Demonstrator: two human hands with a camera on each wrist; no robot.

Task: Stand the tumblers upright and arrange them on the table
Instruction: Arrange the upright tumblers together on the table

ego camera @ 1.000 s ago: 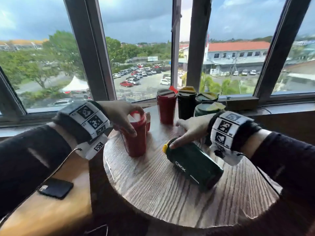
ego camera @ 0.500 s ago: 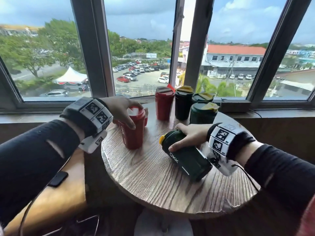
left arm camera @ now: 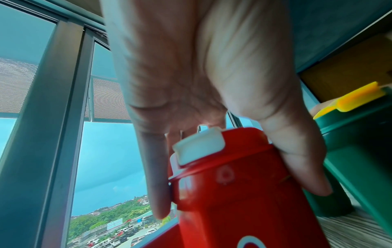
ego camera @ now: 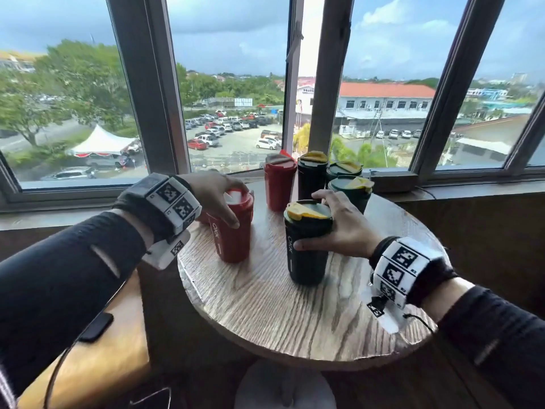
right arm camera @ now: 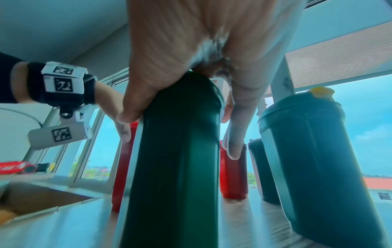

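The dark green tumbler (ego camera: 306,246) stands upright on the round wooden surface (ego camera: 295,320), gripped near its lid by the right hand (ego camera: 345,228), while the left hand (ego camera: 215,196) grips the upright red tumbler (ego camera: 234,237).

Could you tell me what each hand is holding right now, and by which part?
The left hand grips the red tumbler around its lid; the right hand grips the dark green tumbler around its upper body, below the lid.

Reads "OKK", running lengthwise, on red tumbler (ego camera: 233,231) at ten o'clock and on dark green tumbler (ego camera: 306,246) at table (ego camera: 280,314) centre.
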